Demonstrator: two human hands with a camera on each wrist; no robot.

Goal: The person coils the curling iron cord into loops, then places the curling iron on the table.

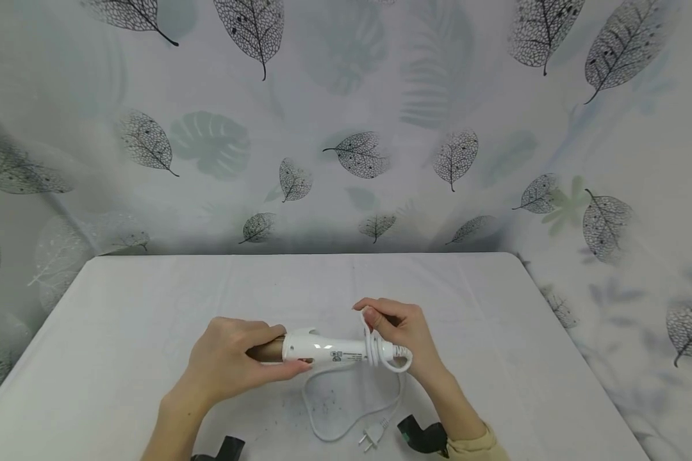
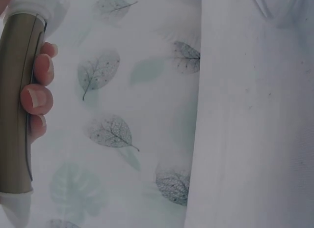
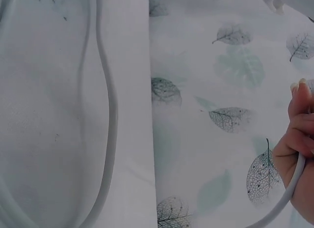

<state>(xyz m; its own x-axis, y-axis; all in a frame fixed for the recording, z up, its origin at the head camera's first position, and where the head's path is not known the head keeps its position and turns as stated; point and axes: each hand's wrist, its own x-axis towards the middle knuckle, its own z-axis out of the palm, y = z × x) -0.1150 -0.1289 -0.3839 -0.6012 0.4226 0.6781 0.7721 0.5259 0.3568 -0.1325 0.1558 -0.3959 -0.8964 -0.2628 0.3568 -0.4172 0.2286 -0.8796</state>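
Observation:
A curling iron [image 1: 323, 349] with a white handle and a gold-brown barrel is held sideways over the table's middle. My left hand [image 1: 230, 355] grips its barrel; in the left wrist view, fingertips [image 2: 37, 99] curl around the gold barrel [image 2: 17, 105], which has a white tip. Around the handle's right end, the white cord [image 1: 375, 349] is wound in a few loops. My right hand [image 1: 406, 330] pinches the cord by those loops. The right wrist view catches this hand [image 3: 301, 159] at its right edge, with cord running below it. A slack loop hangs down to the two-pin plug [image 1: 373, 435].
A white-covered table [image 1: 150, 294] lies beneath, with small dark specks on it under the cord. Leaf-printed curtain [image 1: 334, 211] stands behind and at both sides. Black wrist-worn devices [image 1: 423, 436] show near both forearms at the front.

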